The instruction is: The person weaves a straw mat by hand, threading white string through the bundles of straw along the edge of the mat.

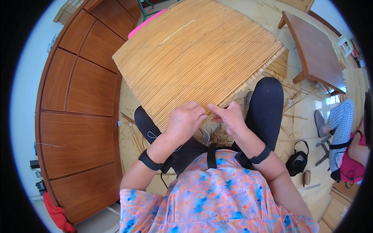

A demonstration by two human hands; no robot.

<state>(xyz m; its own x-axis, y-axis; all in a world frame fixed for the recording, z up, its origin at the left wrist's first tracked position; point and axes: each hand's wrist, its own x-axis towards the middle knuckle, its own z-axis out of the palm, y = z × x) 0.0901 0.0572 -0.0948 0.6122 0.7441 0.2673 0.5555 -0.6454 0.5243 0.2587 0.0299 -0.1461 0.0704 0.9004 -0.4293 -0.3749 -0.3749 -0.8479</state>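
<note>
A large mat of thin yellow-brown reeds (202, 46) lies tilted in front of me, its near edge between my knees. At that edge my left hand (187, 119) is closed, fingertips pinched against the reeds; whether a thread is also between them I cannot make out. Just to its right, my right hand (230, 117) grips the mat's near corner between thumb and bent fingers. The two hands are a short gap apart. A pale thin cord (152, 134) loops beside my left wrist, over the dark trouser leg.
Wooden cabinets (91, 87) line the left side. A low brown table (316, 50) stands at the far right. Loose reeds (293, 116) litter the tiled floor. A black bag (297, 161) sits right of me, near another person's checked trouser leg (341, 122). Something pink (147, 22) shows behind the mat.
</note>
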